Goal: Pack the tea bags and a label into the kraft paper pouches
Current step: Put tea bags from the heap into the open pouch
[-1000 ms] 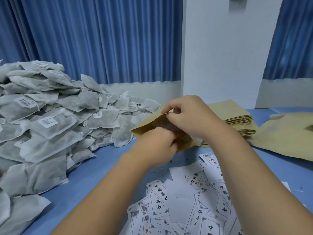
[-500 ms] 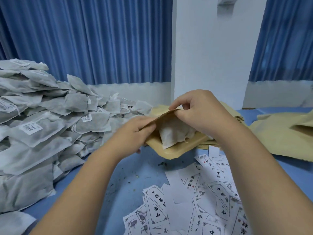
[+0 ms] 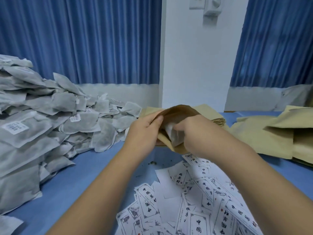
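Observation:
A kraft paper pouch (image 3: 177, 112) is held up over the blue table with its mouth spread wide toward me. My left hand (image 3: 144, 133) grips the pouch's left rim, thumb on top. My right hand (image 3: 194, 133) is at the mouth, fingers curled on a white tea bag (image 3: 174, 135) that sits partly inside the pouch. A big heap of grey-white tea bags (image 3: 50, 119) fills the left side. Loose printed labels (image 3: 194, 200) lie scattered in front of me.
A stack of flat kraft pouches (image 3: 215, 116) lies behind my hands. More kraft pouches (image 3: 274, 136) are piled at the right. Blue curtains and a white pillar stand behind the blue table (image 3: 81, 180).
The pouch mouth has been spread wider and tipped up. My right hand moved down to the mouth with the tea bag, which now sits deeper inside.

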`<state>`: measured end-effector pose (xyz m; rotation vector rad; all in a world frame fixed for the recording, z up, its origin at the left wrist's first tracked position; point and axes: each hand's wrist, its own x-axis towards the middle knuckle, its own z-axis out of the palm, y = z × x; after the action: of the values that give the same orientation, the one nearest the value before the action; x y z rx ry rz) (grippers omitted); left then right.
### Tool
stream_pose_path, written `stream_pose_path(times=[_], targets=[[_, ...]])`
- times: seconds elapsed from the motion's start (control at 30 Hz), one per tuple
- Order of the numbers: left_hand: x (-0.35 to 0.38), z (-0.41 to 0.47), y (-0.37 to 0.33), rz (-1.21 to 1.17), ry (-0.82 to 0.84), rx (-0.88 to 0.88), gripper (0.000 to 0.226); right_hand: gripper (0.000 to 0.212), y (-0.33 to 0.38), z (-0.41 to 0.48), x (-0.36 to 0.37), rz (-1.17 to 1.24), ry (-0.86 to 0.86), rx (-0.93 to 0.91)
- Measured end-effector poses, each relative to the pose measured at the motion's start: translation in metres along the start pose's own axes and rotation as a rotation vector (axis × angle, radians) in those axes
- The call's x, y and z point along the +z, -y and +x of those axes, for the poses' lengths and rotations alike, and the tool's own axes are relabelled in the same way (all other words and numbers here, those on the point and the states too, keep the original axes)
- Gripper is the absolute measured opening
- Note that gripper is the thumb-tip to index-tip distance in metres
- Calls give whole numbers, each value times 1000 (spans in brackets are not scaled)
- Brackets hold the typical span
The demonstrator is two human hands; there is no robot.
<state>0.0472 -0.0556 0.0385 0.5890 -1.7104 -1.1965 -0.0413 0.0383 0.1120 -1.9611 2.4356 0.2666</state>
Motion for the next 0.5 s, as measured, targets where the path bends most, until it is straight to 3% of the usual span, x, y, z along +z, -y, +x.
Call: stream_pose_path(times=[0.03, 0.1, 0.2, 0.27, 0.4, 0.5], targets=[[3, -1, -1, 2, 15, 10, 37, 27, -2, 3, 3, 2, -25, -3], [9, -3, -1, 18, 39, 36, 38, 30, -7, 12, 12, 27, -106, -11], [15, -5, 0, 51, 39, 96, 32, 33, -9, 29, 19, -85, 19, 21], [19, -5, -3, 58, 37, 142, 30, 35, -9, 37, 19, -66, 10, 0], [24, -8, -6, 133, -18, 276, 30, 30, -18, 41, 19, 59, -130, -37], [20, -5, -1, 163, -122, 295, 31, 41, -20, 37, 22, 184, -259, -71]])
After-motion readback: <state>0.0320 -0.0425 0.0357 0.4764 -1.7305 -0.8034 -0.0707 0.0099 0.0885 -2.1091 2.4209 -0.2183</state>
